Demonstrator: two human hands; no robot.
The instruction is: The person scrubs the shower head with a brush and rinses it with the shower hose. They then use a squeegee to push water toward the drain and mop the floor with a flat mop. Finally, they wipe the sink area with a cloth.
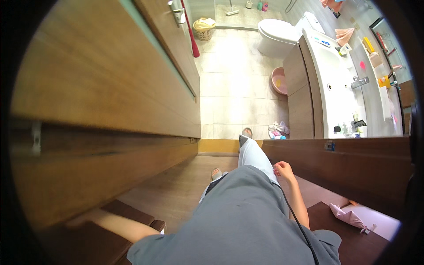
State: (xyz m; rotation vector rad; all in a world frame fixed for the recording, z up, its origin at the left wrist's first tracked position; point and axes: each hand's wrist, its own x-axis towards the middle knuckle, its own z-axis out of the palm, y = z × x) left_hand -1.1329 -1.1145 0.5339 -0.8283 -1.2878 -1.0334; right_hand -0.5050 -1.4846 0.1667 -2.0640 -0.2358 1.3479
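My right hand (pixel 283 169) hangs beside my right thigh, its fingers loosely curled, with no object visible in it. On the left my forearm reaches out over dark brown furniture (pixel 126 212); my left hand (pixel 78 219) is blurred and dim near the wooden door frame, so its fingers cannot be made out. One foot, in a grey slipper (pixel 246 132), is past the yellowish threshold (pixel 218 145) on the tiled floor. The other slipper (pixel 216 173) is on the wood-look floor. An open wooden door (pixel 172 43) stands at the left of the doorway.
A vanity with a white sink (pixel 334 76) runs along the right, a pink basin (pixel 279 81) beside it. Cloths (pixel 278 128) lie on the floor near the doorway. Farther back are a white toilet (pixel 278 33), a filled basket (pixel 203 31) and a squeegee (pixel 232 13). A black cable (pixel 293 212) crosses my shirt.
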